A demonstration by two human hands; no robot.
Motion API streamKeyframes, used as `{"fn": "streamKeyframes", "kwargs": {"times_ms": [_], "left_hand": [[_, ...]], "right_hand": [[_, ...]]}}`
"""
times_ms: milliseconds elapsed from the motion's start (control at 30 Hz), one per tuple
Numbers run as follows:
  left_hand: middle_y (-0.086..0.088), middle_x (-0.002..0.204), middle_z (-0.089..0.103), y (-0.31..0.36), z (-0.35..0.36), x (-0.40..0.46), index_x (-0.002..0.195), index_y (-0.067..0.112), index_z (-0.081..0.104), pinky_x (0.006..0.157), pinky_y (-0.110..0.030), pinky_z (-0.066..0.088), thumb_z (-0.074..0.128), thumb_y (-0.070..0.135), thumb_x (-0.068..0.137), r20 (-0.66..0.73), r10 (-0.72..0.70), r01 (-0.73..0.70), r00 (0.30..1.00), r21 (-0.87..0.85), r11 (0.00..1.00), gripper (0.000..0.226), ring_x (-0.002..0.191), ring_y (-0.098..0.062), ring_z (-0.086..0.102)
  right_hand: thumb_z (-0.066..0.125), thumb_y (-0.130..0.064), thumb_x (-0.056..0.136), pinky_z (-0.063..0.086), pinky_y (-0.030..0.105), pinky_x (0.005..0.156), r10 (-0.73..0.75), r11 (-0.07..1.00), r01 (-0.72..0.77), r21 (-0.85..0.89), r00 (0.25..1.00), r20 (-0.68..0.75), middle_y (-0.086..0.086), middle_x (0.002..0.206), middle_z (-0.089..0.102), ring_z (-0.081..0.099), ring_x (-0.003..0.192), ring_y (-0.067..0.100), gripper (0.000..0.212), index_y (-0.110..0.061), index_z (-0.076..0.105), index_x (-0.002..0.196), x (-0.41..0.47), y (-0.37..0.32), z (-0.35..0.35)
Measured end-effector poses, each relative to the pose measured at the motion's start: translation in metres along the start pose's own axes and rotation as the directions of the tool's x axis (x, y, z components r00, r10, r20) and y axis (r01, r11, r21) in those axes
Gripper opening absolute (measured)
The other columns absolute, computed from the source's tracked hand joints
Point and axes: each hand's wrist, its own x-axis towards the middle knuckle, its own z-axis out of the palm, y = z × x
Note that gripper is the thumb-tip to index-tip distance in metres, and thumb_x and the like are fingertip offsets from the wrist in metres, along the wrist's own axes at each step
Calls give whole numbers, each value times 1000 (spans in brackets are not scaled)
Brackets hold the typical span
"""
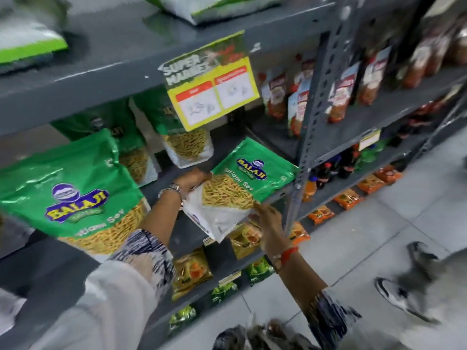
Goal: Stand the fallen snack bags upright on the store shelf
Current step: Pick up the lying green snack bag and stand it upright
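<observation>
At the front lip of a grey metal shelf point(177, 233), beside a perforated upright post point(307, 137), a green snack bag point(242, 183) reading "BALAJI" and "Sev" lies tilted, its white corner overhanging the edge. Left hand point(192, 180) grips its left side; right hand point(269, 218) pinches the near edge. Another Balaji bag point(73, 193) stands left, under a "SUPER MARKET" tag point(212, 82).

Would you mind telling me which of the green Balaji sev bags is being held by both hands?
The tilted sev bag by the grey upright, gripped between the left hand and right hand; the other green bags go untouched.
</observation>
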Motion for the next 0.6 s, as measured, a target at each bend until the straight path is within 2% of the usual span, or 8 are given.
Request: {"fn": "streamKeyframes", "kwargs": {"times_ms": [67, 133, 200, 267, 367, 433, 500, 600], "left_hand": [[-23, 125, 60, -4, 0, 1, 123, -7, 53, 108, -41, 38, 50, 4, 91, -42, -60, 52, 997, -173, 984, 34, 114, -29, 57], [-10, 80, 75, -9, -1, 0, 94, -1, 64, 95, -36, 45, 55, 8, 88, -55, -151, 131, 987, -270, 954, 14, 80, -20, 68], [-3, 61, 68, -13, -1, -8, 79, 4, 60, 80, -33, 49, 57, 10, 88, -18, -205, 189, 978, -316, 930, 11, 64, -19, 60], [-7, 64, 58, -19, 4, -16, 69, 9, 55, 62, -29, 42, 59, 10, 86, -31, -216, 194, 976, -332, 923, 18, 63, -18, 48], [-7, 75, 55, -29, 15, -31, 77, 12, 59, 61, -26, 39, 61, 7, 85, -120, -216, 156, 969, -384, 910, 10, 66, -17, 49], [-8, 77, 58, -34, 20, -43, 92, 5, 63, 65, -28, 45, 60, 3, 84, -197, -231, 118, 953, -460, 880, 10, 68, -18, 53], [-9, 80, 61, -37, 25, -54, 105, -1, 62, 72, -32, 49, 57, 1, 85, -236, -248, 90, 939, -529, 844, 20, 73, -19, 56], [-7, 79, 61, -41, 30, -80, 92, 3, 62, 70, -30, 49, 53, 2, 88, -292, -252, 27, 923, -602, 798, 10, 72, -16, 56]], "right_hand": [[50, -14, 96, 56, 20, 52, 10, 999, -11, 43, 1000, 8, 6, 75, 57, 57, 66, 16, 13, -2, 55, 97, 3, -1, -2], [45, -14, 98, 57, 24, 60, 36, 999, -37, 35, 999, 36, 8, 78, 58, 59, 71, 18, 18, -1, 56, 91, 4, -2, -4], [38, -17, 100, 53, 31, 72, 52, 999, -53, 6, 996, 72, 11, 89, 60, 59, 81, 24, 21, -4, 54, 94, 5, 0, -4], [34, -20, 101, 48, 28, 63, 57, 998, -56, -23, 996, 64, 8, 83, 52, 55, 71, 19, 21, -10, 48, 89, 6, -1, -7], [33, -19, 101, 32, 18, 34, 13, 997, -12, -76, 1000, 13, 2, 64, 36, 42, 36, 8, 30, -16, 40, 73, 4, -5, -13], [37, -18, 100, 31, 23, 38, -24, 991, 21, -131, 1000, -20, 3, 62, 35, 39, 30, 6, 29, -16, 41, 72, 3, -9, -14], [38, -14, 99, 33, 28, 51, -54, 991, 51, -121, 998, -20, 3, 66, 39, 46, 47, 12, 26, -14, 43, 74, 0, -14, -13], [38, -10, 98, 47, 35, 66, -107, 992, 109, -59, 993, 41, 5, 77, 51, 53, 69, 20, 13, -5, 50, 95, -13, -21, -13]]}}
